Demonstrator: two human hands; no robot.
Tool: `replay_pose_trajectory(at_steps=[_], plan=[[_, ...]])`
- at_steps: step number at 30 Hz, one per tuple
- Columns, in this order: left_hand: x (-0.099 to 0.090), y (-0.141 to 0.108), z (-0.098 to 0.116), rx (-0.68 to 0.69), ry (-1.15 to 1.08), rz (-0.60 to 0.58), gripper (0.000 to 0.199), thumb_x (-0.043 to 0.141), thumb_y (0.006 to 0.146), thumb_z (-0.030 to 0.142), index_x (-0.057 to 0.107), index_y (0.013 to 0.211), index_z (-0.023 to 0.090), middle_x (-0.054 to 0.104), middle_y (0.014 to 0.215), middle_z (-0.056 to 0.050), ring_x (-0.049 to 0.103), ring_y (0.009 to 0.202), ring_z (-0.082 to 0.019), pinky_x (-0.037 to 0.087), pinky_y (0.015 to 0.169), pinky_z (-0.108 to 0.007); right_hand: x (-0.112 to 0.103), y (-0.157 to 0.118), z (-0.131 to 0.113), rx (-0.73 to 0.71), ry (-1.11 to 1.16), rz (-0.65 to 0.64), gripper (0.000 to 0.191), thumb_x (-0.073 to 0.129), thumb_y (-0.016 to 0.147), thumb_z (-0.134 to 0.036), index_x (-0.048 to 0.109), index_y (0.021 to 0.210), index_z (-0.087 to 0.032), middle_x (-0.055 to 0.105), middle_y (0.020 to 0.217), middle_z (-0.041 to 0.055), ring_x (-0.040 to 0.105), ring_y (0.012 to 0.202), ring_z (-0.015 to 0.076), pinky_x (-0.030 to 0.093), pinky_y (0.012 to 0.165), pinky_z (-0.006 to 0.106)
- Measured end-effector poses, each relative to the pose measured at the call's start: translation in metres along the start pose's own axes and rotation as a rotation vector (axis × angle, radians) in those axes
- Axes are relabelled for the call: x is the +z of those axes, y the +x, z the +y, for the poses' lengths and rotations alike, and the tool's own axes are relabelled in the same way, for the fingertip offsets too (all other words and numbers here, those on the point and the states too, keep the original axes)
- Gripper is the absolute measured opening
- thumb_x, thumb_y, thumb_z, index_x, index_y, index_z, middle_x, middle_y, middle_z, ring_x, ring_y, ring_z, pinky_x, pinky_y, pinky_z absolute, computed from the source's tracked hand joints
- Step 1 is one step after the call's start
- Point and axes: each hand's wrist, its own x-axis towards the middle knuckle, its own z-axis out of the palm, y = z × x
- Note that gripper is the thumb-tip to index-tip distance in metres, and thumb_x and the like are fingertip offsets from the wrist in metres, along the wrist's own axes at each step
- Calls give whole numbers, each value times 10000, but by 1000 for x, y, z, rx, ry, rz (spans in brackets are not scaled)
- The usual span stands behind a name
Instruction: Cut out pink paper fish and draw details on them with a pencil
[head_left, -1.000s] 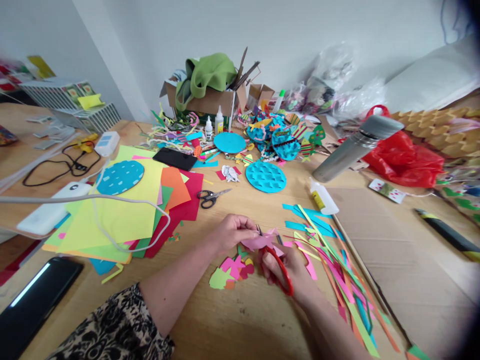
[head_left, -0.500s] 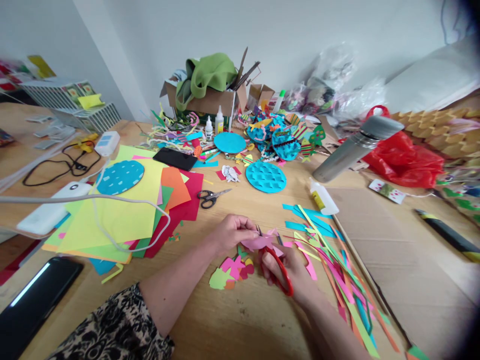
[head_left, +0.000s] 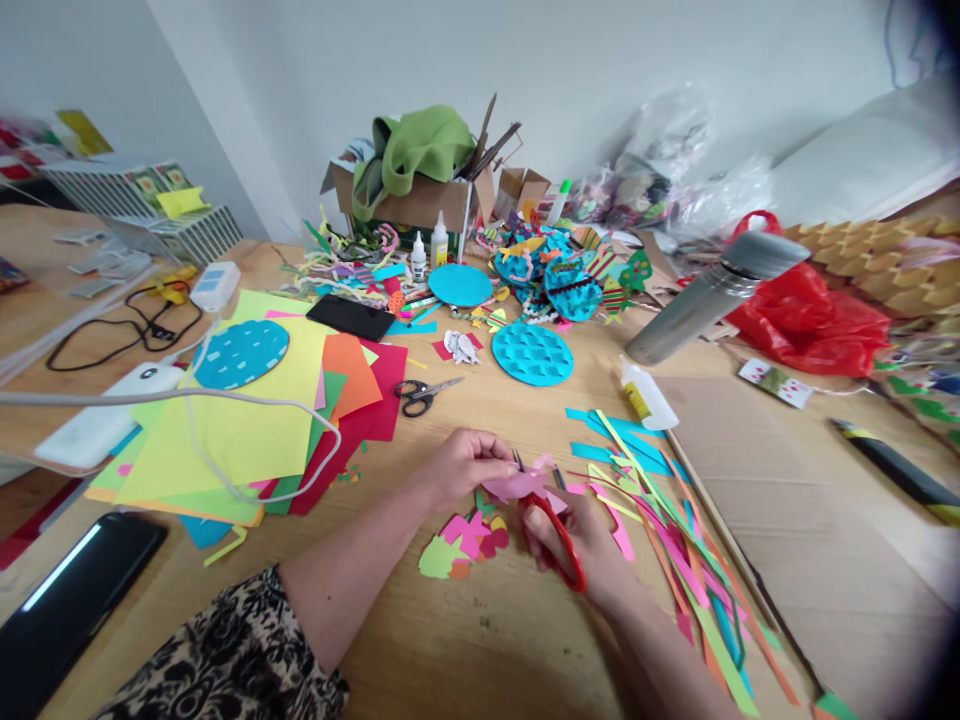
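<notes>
Holds a piece of pale pink paper (head_left: pixel 510 487) in the left hand (head_left: pixel 472 468), on the near side of a bumpy blue disc (head_left: pixel 532 354) lying flat on a wooden table (head_left: pixel 480 655). Pinches the paper's left end, with a narrow gap between thumb and fingers. Grips red-handled scissors (head_left: pixel 556 522) in the right hand (head_left: pixel 592 555), also nearer than the disc, with fingers curled around the handles. Has the dark blade tips spread apart, showing just beyond the paper.

Wears a black-and-beige patterned sleeve (head_left: pixel 232 650) on the left arm. Has a small cluster of cut paper shapes (head_left: pixel 457 545) in pink, lime, red and orange close to both hands, farther toward the near side of the disc. Includes, to the disc's near right, a loose fan of long colored paper strips (head_left: pixel 694 570), and to its right, a white glue bottle (head_left: pixel 649 397) and a tilted-looking steel flask (head_left: pixel 697 305). Includes, left of the disc and a little nearer, black-handled scissors (head_left: pixel 418 400); farther left, overlapping colored sheets (head_left: pixel 240 440). Shows, behind the disc and to its left, a cardboard box (head_left: pixel 427 205) topped by a green bag (head_left: pixel 427 145).
</notes>
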Motion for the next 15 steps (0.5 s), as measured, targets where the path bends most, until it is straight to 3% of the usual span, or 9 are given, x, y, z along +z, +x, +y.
replay_pose_trajectory(at_steps=[8,15], plan=[[1,-1,0,-69,-57,-4,338,832,576,377,648,712,127,638,672,-30,553,536,-111,418,483,-217,0,1,1,-9,33,42,474,711,698,-630,508,634,-207,504,431,-28,452,381,113,324,399,222],[0,-3,3,-201,-120,-83,381,801,568,370,677,809,103,662,658,-60,562,459,-128,418,376,-221,1,0,-3,-22,86,123,482,766,642,-604,502,609,-202,484,436,-36,410,374,95,321,386,215]])
